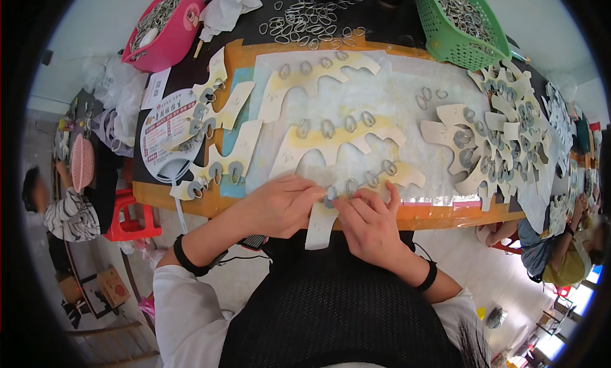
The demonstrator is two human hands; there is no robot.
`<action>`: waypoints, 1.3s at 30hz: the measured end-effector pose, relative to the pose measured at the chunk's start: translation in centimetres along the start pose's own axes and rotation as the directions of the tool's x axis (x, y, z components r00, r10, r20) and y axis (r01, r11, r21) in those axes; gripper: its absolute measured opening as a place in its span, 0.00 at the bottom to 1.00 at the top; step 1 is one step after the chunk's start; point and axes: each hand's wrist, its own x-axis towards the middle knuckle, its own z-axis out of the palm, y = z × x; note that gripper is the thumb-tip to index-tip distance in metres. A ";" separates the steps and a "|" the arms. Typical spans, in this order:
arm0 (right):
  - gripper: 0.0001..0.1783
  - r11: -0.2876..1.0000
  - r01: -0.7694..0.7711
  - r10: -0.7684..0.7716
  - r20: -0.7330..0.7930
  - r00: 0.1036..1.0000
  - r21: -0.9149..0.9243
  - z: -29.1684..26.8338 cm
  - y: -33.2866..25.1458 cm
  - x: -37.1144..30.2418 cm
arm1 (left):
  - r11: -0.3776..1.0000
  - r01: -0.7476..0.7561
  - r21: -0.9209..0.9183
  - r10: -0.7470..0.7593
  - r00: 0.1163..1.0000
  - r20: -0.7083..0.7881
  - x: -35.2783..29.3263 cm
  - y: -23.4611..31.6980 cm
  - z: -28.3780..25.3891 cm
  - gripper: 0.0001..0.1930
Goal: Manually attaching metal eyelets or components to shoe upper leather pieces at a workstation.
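At the table's near edge lies a cream cut-out piece [320,231] with scalloped arms, its lower strip hanging over the edge. Oval metal rings [372,179] rest along its yellowish band. My left hand [283,205] is closed, thumb and forefinger pinched at a small grey tab [331,193] by the leftmost ring position. From the right, my right hand [370,226] presses its fingertips against the same piece below that tab, other fingers bent over the piece. Two similar pieces, a middle one [312,146] and a far one [299,88], lie beyond, each bearing several rings.
Loose rings [312,21] are heaped at the back, between a pink basket [181,34] and a green basket [439,40], both full of metal rings. Cream pieces with grey tabs pile up at right [490,135] and left [238,104]. A round fan [168,135] lies left. Other people sit on both sides.
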 end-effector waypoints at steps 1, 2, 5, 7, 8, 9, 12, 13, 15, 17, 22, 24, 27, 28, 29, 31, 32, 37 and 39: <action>0.21 1.000 -0.005 0.005 -0.002 1.000 -0.016 0.0 -0.1 0.0 | 1.000 0.010 0.006 -0.010 1.000 -0.016 0.2 0.2 0.1 0.17; 0.20 0.999 -0.011 0.010 -0.004 1.000 -0.032 0.1 -0.3 0.2 | 1.000 0.020 0.012 -0.020 0.999 -0.031 0.3 0.4 0.2 0.17; 0.17 0.998 -0.028 0.026 -0.032 0.999 -0.056 0.1 -0.2 0.5 | 0.998 0.014 0.054 -0.014 1.000 -0.007 0.4 0.3 0.7 0.16; 0.16 0.998 -0.028 0.026 -0.050 0.998 -0.048 0.0 0.0 0.8 | 0.996 -0.019 0.085 0.017 1.000 0.020 0.3 0.2 0.8 0.15; 0.15 0.999 -0.023 0.021 -0.055 0.998 -0.035 -0.1 0.2 1.0 | 0.994 -0.043 0.098 0.040 0.999 0.026 0.3 0.1 0.8 0.14; 0.14 1.000 -0.017 0.016 -0.059 0.998 -0.023 -0.1 0.2 1.2 | 0.992 -0.067 0.110 0.063 0.997 0.033 0.2 0.1 0.8 0.14; 0.15 1.000 -0.004 0.004 -0.049 0.999 -0.010 -0.2 0.3 1.8 | 0.989 -0.017 0.148 0.025 0.998 -0.051 0.1 0.4 1.8 0.15; 0.14 1.000 0.006 -0.007 -0.048 0.999 -0.022 -0.1 0.4 1.8 | 0.988 0.006 0.155 0.004 0.998 -0.061 0.0 0.5 2.0 0.14; 0.13 0.999 0.026 -0.028 -0.045 0.999 -0.044 0.2 0.8 1.6 | 0.984 0.052 0.168 -0.039 0.996 -0.079 -0.2 0.8 2.3 0.14; 0.12 0.996 0.066 -0.069 -0.058 0.996 -0.052 0.5 1.3 1.5 | 0.975 0.006 0.220 0.010 0.997 -0.071 -0.5 0.8 2.4 0.12; 0.08 0.984 0.162 -0.167 -0.060 0.984 -0.073 0.3 2.1 1.2 | 0.915 -0.101 0.389 0.134 0.989 -0.059 -0.8 1.4 2.5 0.11; 0.07 0.977 0.194 -0.199 -0.054 0.978 -0.087 0.2 2.2 0.9 | 0.889 -0.133 0.439 0.139 0.990 0.018 -1.2 1.6 2.4 0.13; 0.06 0.961 0.243 -0.233 0.083 0.969 -0.135 -0.7 2.1 0.6 | 0.932 -0.020 0.363 0.003 0.999 0.046 -1.5 2.6 2.5 0.17; 0.07 0.972 0.213 -0.203 0.094 0.975 -0.104 -1.0 1.7 0.5 | 0.930 -0.008 0.367 -0.004 0.999 0.032 -1.6 2.7 2.6 0.17; 0.09 0.981 0.181 -0.173 0.106 0.979 -0.072 -1.2 1.1 0.4 | 0.928 0.004 0.372 -0.012 1.000 0.018 -1.7 2.7 2.8 0.18; 0.12 0.986 0.161 -0.153 0.131 0.979 -0.048 -1.2 1.0 0.4 | 0.920 0.025 0.392 -0.018 1.000 -0.022 -2.0 2.8 3.2 0.19; 0.14 0.984 0.172 -0.163 0.143 0.976 -0.055 -1.1 1.2 0.4 | 0.912 0.035 0.408 -0.016 0.999 -0.049 -2.1 2.9 3.5 0.19; 0.15 0.991 0.130 -0.131 0.106 0.986 0.012 -1.1 1.9 0.3 | 0.868 0.043 0.494 0.023 0.992 -0.126 -2.7 3.4 4.2 0.19; 0.16 0.988 0.151 -0.148 0.104 0.983 -0.018 -1.1 1.8 0.1 | 0.875 0.058 0.482 0.005 0.992 -0.127 -2.9 3.3 4.4 0.18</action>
